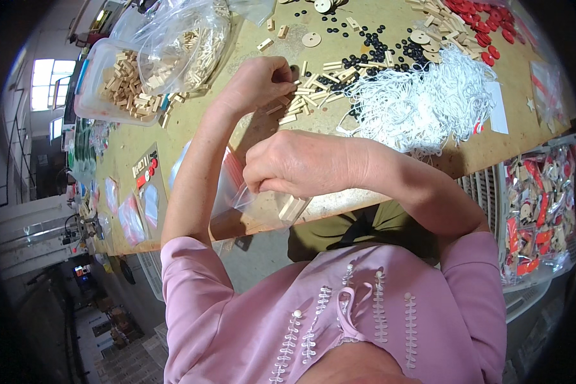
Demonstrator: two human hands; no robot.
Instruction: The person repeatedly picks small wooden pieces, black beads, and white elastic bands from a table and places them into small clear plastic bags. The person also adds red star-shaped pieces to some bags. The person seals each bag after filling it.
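My right hand (307, 163) is closed on the edge of a clear zip bag (243, 201), just over the table's near edge. Pale wooden blocks (293, 208) show through the plastic below my fingers. Beyond it, my left hand (259, 83) reaches to the pile of small wooden sticks (310, 96). Its fingers are curled together in a pinch at the pile's left side; what lies between the fingertips is too small to make out. Black beads (371, 48) are scattered behind and among the sticks. To their right lies a heap of white string (422, 102).
A clear plastic tub (93, 96) of wooden blocks and an open bag (221, 38) of sticks stand at the far left. Red pieces (486, 22) lie at the far right. A crate of filled bags (537, 217) stands right of the table. Parts and bags (131, 221) lie left.
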